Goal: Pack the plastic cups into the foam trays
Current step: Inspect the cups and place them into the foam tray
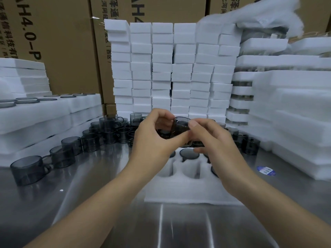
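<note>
The foam tray holds a seated grey cup in a far well (nearer wells show bare foam). Above it, the left hand and right hand together pinch a smoky plastic cup. Loose cups crowd the steel table behind.

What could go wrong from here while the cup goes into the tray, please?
1. The left hand and right hand hold the cup tilted, by the fingertips; it could slip onto the seated cup below.
2. Going in crooked, it may jam in the empty pocket and dent the tray.
3. The hands work close to the loose cups behind and could knock some over.
</note>
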`<state>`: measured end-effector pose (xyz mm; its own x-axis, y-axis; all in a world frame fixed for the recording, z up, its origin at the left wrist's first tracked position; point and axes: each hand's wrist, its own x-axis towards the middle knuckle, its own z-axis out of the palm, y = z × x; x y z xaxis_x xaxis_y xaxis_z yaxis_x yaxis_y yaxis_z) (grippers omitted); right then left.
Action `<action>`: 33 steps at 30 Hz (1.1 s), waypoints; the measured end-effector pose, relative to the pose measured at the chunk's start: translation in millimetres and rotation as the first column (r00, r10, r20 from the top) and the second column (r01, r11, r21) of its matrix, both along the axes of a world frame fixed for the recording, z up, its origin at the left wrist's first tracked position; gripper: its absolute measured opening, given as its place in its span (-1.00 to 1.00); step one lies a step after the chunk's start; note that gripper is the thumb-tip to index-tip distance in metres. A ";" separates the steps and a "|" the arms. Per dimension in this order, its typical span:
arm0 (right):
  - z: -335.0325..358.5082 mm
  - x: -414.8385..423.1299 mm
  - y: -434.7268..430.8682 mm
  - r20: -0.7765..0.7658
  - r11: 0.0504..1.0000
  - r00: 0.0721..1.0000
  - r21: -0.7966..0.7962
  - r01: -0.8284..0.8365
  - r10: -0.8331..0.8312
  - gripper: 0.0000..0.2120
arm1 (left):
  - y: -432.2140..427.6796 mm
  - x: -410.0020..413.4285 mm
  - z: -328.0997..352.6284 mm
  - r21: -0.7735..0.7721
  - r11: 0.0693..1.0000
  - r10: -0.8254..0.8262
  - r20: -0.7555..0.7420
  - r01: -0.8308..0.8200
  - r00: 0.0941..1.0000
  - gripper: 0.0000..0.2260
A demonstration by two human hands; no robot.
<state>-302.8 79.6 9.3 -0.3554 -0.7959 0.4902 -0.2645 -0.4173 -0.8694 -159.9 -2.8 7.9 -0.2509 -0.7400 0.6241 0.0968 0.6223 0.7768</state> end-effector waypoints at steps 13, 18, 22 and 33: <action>-6.0 -4.7 -4.7 0.077 0.977 0.974 0.013 0.213 -0.213 -0.55 | -7.5 10.6 7.7 -0.054 0.989 -0.123 0.174 0.135 0.977 -0.61; -7.1 -1.1 -4.9 0.101 0.985 0.979 0.011 0.175 -0.175 -0.43 | -2.8 1.4 -4.3 -0.091 0.988 -0.098 0.265 0.126 0.959 -0.50; 3.5 -12.8 -8.5 0.207 0.982 0.960 0.051 0.182 -0.189 -0.52 | -12.8 9.4 6.1 0.152 0.965 -0.230 0.096 0.215 0.968 -0.54; -5.1 -52.8 -19.6 0.246 0.936 0.904 0.132 0.327 -0.350 -0.63 | -7.7 0.9 -10.8 0.088 0.951 -0.302 0.488 0.298 0.819 -0.70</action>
<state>-355.6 60.1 4.3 -0.7170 -0.6394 0.2777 -0.1346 -0.2639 -0.9551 -159.0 -10.5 -2.9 -0.7319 -0.5820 0.3544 -0.1164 0.6192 0.7766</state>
